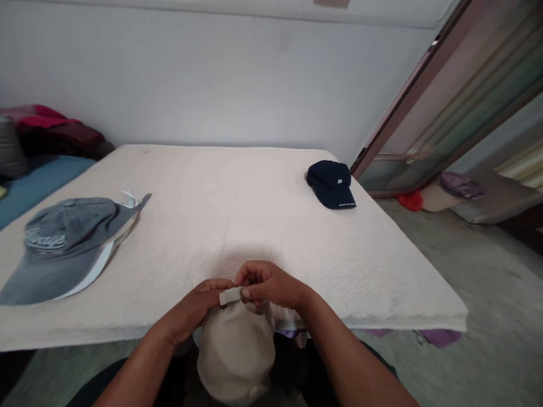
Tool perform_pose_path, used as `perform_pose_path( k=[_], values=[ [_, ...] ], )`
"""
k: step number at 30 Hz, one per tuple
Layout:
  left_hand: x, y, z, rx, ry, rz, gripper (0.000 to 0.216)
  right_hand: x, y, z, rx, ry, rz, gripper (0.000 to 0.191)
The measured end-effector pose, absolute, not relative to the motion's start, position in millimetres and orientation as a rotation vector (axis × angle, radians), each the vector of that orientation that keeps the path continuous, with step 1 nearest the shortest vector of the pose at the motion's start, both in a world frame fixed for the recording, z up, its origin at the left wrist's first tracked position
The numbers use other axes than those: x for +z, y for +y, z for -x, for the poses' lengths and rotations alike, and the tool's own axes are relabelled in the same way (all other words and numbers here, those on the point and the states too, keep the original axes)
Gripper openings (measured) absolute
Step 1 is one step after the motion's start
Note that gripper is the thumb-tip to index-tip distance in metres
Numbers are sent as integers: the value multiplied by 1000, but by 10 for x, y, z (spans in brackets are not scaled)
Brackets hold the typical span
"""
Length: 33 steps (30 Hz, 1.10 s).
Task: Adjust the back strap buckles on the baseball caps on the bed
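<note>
From my end of the head camera feed, I have both hands closed on the beige cap (237, 350) at the lower middle of my view, just on the near side of the cloth-covered surface (220, 198), above the wearer's dark-clothed legs. The left hand (197, 305) has its fingers drawn together at one end of the cap's pale strap (230, 295); the right hand (271, 285) pinches the strap's other end between thumb and curled fingers. I see the fingertips of the two hands nearly meeting behind the strap, though I cannot tell whether they touch. The cap's rounded crown hangs below the strap, toward the wearer, and its opening by the right thumb is partly covered, so I cannot tell what is inside. Both forearms come up from the bottom of my view and angle inward, with the wrists bent toward each other and the backs of the hands mostly uppermost. On the surface to my left lies a gray cap (74, 220) with white lettering, its brim toward the near left; a navy cap (328, 178) sits well apart at the far right.
</note>
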State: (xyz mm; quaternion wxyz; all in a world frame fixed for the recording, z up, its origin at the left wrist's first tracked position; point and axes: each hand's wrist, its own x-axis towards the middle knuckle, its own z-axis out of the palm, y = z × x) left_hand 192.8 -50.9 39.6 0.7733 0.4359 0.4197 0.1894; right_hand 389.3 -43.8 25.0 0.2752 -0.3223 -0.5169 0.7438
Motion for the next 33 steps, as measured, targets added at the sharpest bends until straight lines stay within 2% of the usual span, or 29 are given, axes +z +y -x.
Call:
perform_pose_path(
  k=[8, 15, 22, 33],
  values=[
    [254, -452, -1852, 549, 896, -889, 12, 292, -428, -3942, 1930, -1394, 932, 19],
    [226, -452, -1855, 615, 882, -848, 15, 264, -446, -3891, 1757, -1533, 948, 28],
    [217, -462, -1842, 568, 845, -888, 13, 305, -457, -3837, 1506, -1759, 1081, 16],
    [222, -471, -1869, 538, 959, -890, 15, 295, -480, -3804, 1482, -1777, 1080, 17]
  ],
)
